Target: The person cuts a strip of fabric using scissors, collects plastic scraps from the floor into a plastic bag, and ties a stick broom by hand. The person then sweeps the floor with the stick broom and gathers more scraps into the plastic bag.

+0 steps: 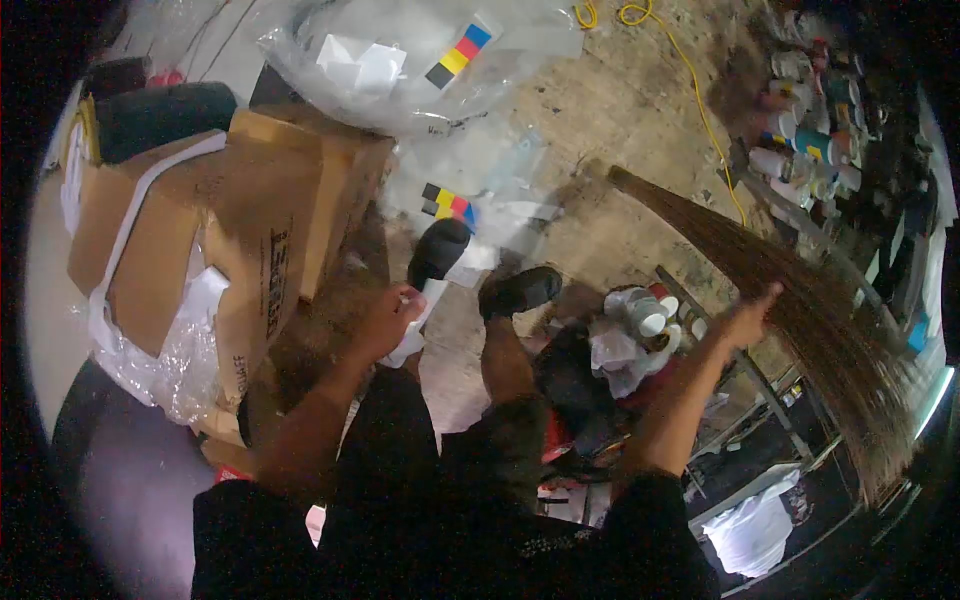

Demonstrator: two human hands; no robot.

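My left hand (393, 320) is closed around a crumpled white scrap (415, 330), paper or thin plastic, above my feet. My right hand (748, 318) is at the near edge of a long brown bristle broom (740, 240) and appears to grip it partway along; most of the fingers are hard to make out. The broom slants, its narrow bound end toward the floor's middle and its spread bristles toward the lower right.
To the left stands an open cardboard box (240, 230) with clear plastic hanging out. A large clear plastic bag (480, 60) lies ahead. Several paint cans (800, 130) crowd the right side near a yellow cord (700, 100). Cups and wrappings (640, 325) sit by my right leg.
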